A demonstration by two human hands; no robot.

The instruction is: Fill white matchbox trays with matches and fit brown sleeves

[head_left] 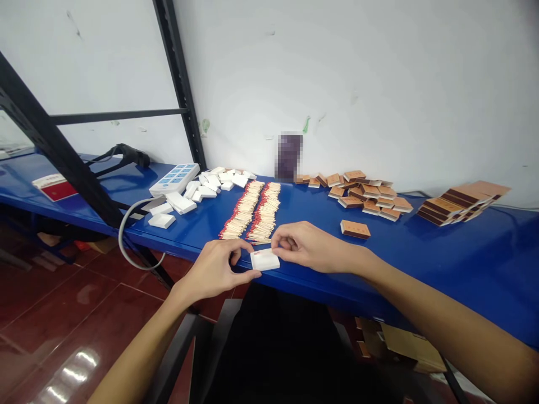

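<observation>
A small white matchbox tray point(266, 260) sits at the table's front edge, with a few red match heads showing inside its left end. My left hand point(219, 266) grips the tray's left end between thumb and fingers. Over its right end, my right hand point(309, 247) is closed in a pinch; what its fingertips hold is hidden. Just behind the tray lie two long rows of red-tipped matches, a left row point(243, 210) and a right row point(265, 213).
White trays point(206, 189) are heaped at the back left, beside a white and blue power strip point(174, 178) with a cable. Brown matchboxes point(370, 196) lie in a pile at the right, one matchbox point(355, 229) nearer. Stacked sleeves point(458, 202) stand farther right. A black post point(63, 140) rises left.
</observation>
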